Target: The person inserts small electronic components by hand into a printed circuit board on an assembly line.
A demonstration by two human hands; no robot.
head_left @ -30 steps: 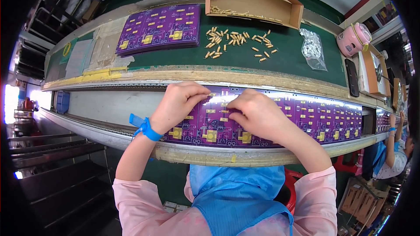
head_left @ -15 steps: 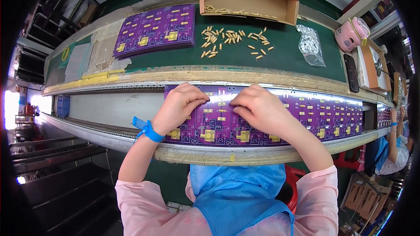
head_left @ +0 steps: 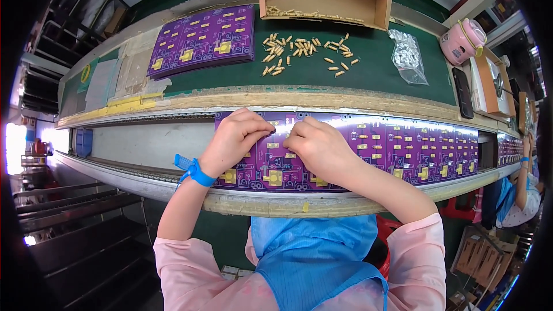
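A row of purple circuit boards (head_left: 368,164) with yellow pads lies along the rail before me. My left hand (head_left: 235,139), with a blue wrist strap (head_left: 199,174), is closed in a pinch over the left end of the row. A tiny dark bit shows at its fingertips, too small to name. Just to its right, my right hand (head_left: 318,148) bends over the same boards, thumb and fingers drawn together; whatever they hold is hidden. Small tan resistors (head_left: 376,143) with wire leads sit on boards farther right.
Loose tan resistors (head_left: 304,47) lie scattered on the green bench, in front of an open cardboard box (head_left: 325,1). A stack of purple boards (head_left: 201,37) stands left. To the right are a clear bag of silvery parts (head_left: 408,57), a phone (head_left: 462,93) and a pink pot (head_left: 462,41). Another person's arm (head_left: 525,167) shows far right.
My right hand has shifted left along the boards, nearer my left hand, uncovering boards to its right. The left hand stays in place with the same pinch.
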